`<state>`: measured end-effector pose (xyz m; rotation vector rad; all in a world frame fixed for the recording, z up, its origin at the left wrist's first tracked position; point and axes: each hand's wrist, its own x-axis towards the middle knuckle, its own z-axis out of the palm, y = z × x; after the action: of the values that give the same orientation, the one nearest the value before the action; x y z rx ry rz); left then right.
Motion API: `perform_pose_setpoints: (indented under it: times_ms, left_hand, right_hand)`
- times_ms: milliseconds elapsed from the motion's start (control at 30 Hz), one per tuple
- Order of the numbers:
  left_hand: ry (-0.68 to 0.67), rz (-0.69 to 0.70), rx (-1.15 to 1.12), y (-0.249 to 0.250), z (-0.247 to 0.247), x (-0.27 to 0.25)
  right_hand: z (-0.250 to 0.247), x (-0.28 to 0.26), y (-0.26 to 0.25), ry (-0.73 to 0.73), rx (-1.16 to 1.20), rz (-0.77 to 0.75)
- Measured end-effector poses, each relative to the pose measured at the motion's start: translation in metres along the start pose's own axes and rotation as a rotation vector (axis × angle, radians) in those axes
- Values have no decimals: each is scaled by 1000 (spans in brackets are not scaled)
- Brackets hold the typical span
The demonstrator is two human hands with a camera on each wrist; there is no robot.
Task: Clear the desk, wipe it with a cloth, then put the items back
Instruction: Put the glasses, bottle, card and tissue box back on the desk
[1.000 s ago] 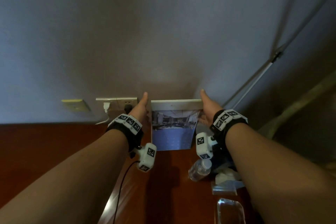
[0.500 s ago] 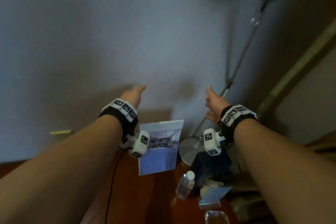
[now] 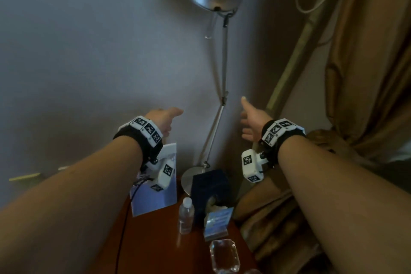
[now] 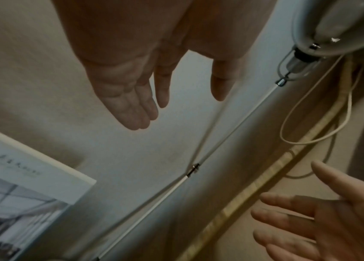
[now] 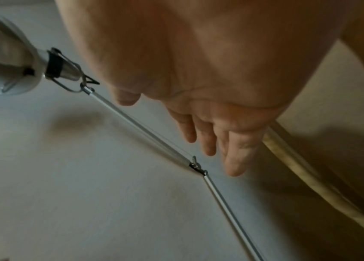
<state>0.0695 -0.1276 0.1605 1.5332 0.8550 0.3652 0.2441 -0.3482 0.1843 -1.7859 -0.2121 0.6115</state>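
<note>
**Worktop items back in place; hands reach for the lamp**

Worktop [image 3: 155, 240] of dark red-brown wood carries, nearest, a clear faceted glass block [image 3: 224, 256], then a clear plastic water bottle [image 3: 186, 216], a small blue card stand [image 3: 217, 220], a dark blue tissue box [image 3: 209, 184] and a white-edged photo booklet [image 3: 155, 198] standing upright. Judging by this, the putting-back step is under way. Beyond, the left hand [image 3: 163, 121] and right hand [image 3: 252, 122] flank the silver jointed desk lamp [image 3: 219, 122], fingers spread, holding nothing. Next comes grasping its thin arm without tipping it. Behind are a grey wall [image 3: 89, 51] and a gold curtain [image 3: 367, 73].
</note>
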Motion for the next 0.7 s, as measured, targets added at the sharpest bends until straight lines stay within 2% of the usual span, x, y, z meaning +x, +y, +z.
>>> perform_pose_setpoints:
  times_ms: [200, 333, 467, 567, 700]
  left_hand:
    - [-32, -25, 108, -19, 76, -38]
    - [-22, -28, 118, -45, 112, -67]
    - [-43, -103, 108, -76, 118, -89]
    - [7, -179, 142, -98, 110, -97]
    - [50, -204, 285, -133, 98, -89]
  right_hand:
    - [-68, -23, 34, -50, -3, 37]
    - [-87, -28, 73, -92, 6, 88]
    - [-84, -28, 112, -170, -16, 167]
    - [-75, -30, 138, -253, -69, 215]
    - [-57, -25, 177, -247, -105, 272]
